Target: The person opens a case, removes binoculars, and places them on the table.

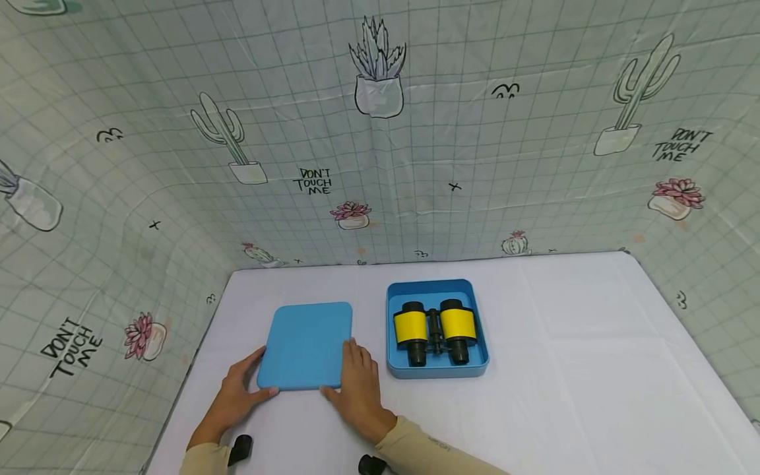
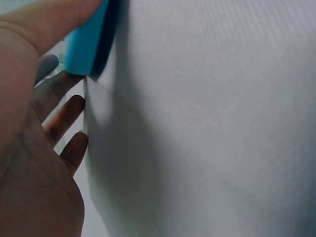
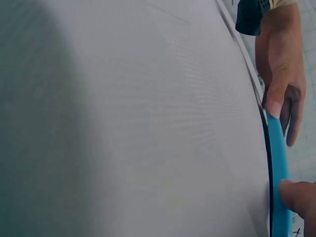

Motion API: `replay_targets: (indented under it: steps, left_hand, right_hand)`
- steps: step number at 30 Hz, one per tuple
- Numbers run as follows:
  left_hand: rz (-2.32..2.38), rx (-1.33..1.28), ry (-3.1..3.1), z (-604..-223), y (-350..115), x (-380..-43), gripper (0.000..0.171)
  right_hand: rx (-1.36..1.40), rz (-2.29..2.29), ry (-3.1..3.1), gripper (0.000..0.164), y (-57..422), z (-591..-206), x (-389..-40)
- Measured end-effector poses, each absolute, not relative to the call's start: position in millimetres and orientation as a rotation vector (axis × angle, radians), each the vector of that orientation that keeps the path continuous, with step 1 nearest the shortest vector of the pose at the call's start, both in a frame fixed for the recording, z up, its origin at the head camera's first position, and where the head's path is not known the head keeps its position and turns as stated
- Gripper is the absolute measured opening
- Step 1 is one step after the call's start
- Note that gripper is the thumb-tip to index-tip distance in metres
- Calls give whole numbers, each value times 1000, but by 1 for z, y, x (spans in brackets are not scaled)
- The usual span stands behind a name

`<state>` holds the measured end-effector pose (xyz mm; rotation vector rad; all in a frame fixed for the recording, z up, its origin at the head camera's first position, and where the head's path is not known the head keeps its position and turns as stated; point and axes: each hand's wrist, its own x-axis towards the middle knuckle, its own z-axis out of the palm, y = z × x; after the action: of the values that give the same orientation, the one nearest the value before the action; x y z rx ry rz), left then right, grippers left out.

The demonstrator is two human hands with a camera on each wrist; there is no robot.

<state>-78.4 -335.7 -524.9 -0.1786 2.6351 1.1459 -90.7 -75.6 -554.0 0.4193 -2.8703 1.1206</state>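
A flat blue box lid (image 1: 305,346) with rounded corners is at the left of the white table, its smooth side up. My left hand (image 1: 235,396) holds its near left corner, thumb at the front edge and fingers along the side. At the near right corner, my right hand (image 1: 360,389) grips it the same way. The left wrist view has the lid's edge (image 2: 84,49) between thumb and fingers. Both thumbs press the front edge (image 3: 279,158) in the right wrist view. Whether the lid touches the table is hard to tell.
Right of the lid stands an open blue box (image 1: 437,373) with yellow and black binoculars (image 1: 457,323) lying in it. White cloth covers the table (image 1: 564,369). A curtain (image 1: 427,145) printed with cacti hangs behind and at both sides.
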Motion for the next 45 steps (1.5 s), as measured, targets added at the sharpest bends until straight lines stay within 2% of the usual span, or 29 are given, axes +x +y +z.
replay_targets:
  steps: [9, 16, 28, 38, 45]
  left_hand:
    - [1049, -164, 2717, -520, -328, -79, 98]
    - [1166, -100, 2871, -516, -309, -70, 87]
    - [1504, -31, 2838, -507, -217, -68, 79]
    - [1620, 25, 2747, -515, -140, -68, 84]
    - [1763, 54, 2752, -528, -108, -71, 87]
  right_hand:
    - [489, 1092, -2912, 96, -71, -548, -87]
    - [575, 1352, -2887, 87, -46, -527, -78]
    - [535, 1552, -2770, 74, 25, -484, -82]
    - [388, 1412, -2753, 71, 80, -476, -95]
    - [334, 1353, -2777, 72, 111, -477, -110]
